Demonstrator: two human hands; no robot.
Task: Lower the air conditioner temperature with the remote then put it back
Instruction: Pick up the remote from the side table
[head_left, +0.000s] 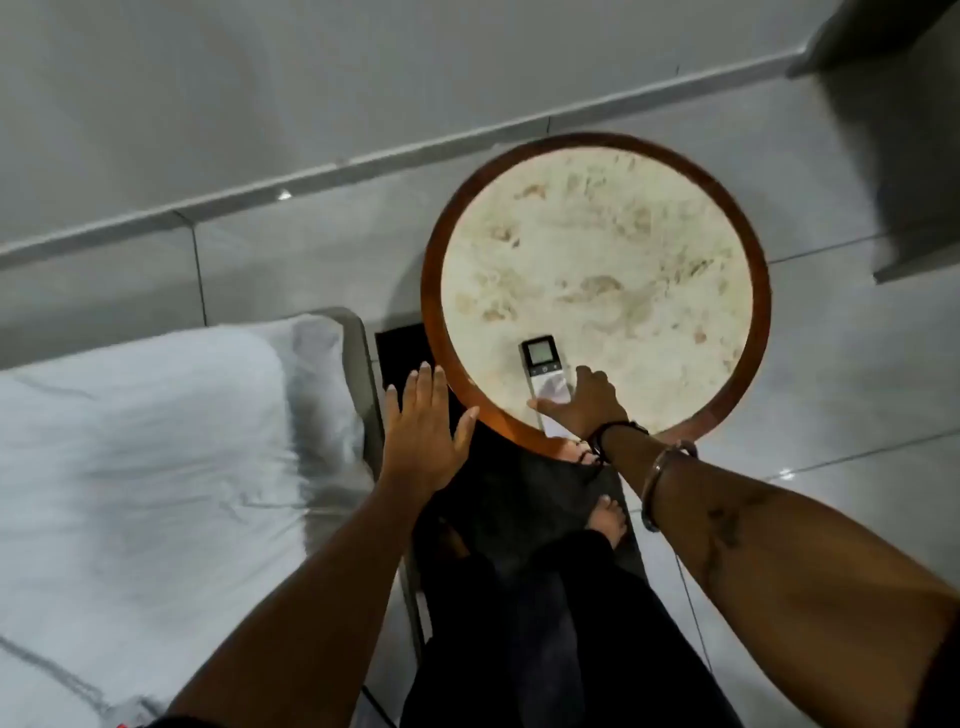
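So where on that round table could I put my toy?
The far half of the round marble-topped table with its brown wooden rim is bare. The near edge is crowded: the white remote control lies there under the right hand. The left hand hovers off its left side.

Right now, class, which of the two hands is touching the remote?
The right hand, wearing wristbands, rests on the remote on the round table. The left hand hovers open beside the table's rim.
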